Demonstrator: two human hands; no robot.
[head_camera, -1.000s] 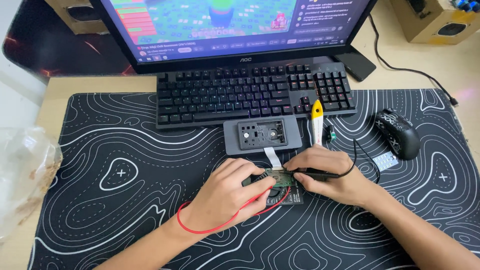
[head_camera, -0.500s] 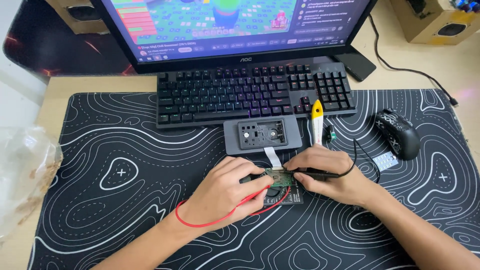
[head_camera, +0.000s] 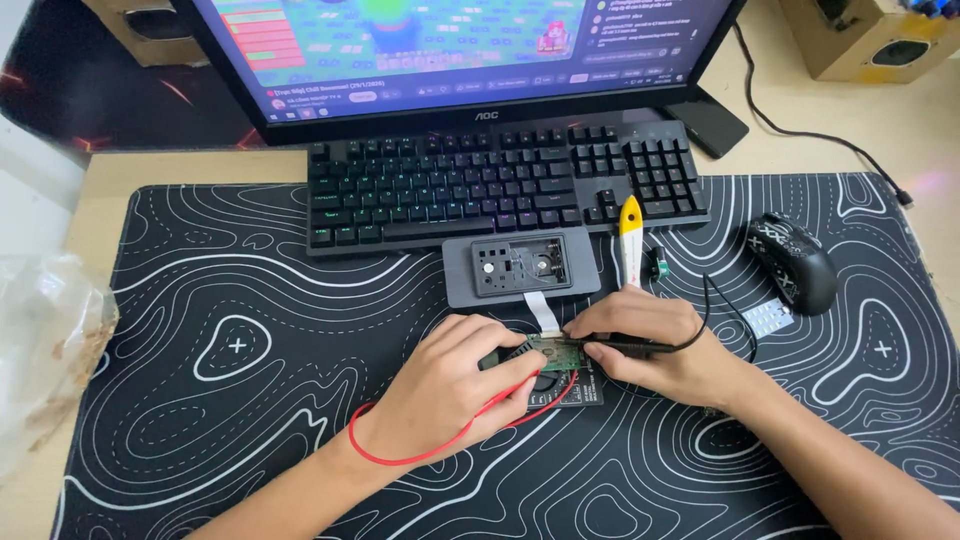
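A small green circuit board (head_camera: 553, 350) lies over a dark flat part (head_camera: 570, 385) on the black desk mat (head_camera: 250, 400). My left hand (head_camera: 455, 385) presses down on the board's left end, with a red wire (head_camera: 400, 455) looping around the wrist. My right hand (head_camera: 650, 335) grips a thin black probe (head_camera: 625, 346) with its tip at the board; a black cable (head_camera: 725, 315) trails from it. A white ribbon cable (head_camera: 541, 310) joins the board to a grey opened case (head_camera: 520, 268) just behind.
A yellow-and-white tool (head_camera: 630, 240) stands by my right hand. Behind are a black keyboard (head_camera: 490, 185) and a monitor (head_camera: 460, 60). A black mouse (head_camera: 792, 262) and a small white LED strip (head_camera: 768, 317) lie at the right. A clear plastic bag (head_camera: 45, 345) sits at the left edge.
Both hands have stayed on the board with only slight shifts. The picture on the monitor has changed.
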